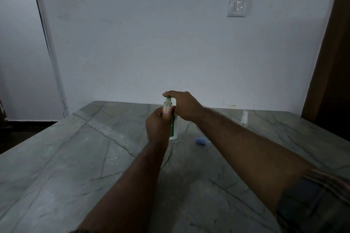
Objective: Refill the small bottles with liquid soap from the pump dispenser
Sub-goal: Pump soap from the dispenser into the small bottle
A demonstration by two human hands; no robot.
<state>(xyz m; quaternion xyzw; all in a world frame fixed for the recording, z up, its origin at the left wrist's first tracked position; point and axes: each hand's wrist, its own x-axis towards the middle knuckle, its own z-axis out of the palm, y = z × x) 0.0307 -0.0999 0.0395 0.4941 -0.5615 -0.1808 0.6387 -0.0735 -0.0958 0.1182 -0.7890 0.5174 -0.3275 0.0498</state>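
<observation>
My left hand [158, 127] is closed around a small clear bottle [167, 108] with a red-edged label, held upright and lifted off the table. Its open mouth sits right under the green spout of the pump dispenser [173, 132], a white bottle with a green label standing on the marble table [75, 157] behind my left hand. My right hand [182, 106] lies on top of the green pump head, palm down with fingers curled over it. A blue cap [200, 141] lies on the table to the right of the dispenser.
A second small clear spray bottle [244, 118] stands farther right, near the table's back edge. A white wall with a light switch [236, 6] rises behind the table. A brown door frame [329, 62] stands at the right.
</observation>
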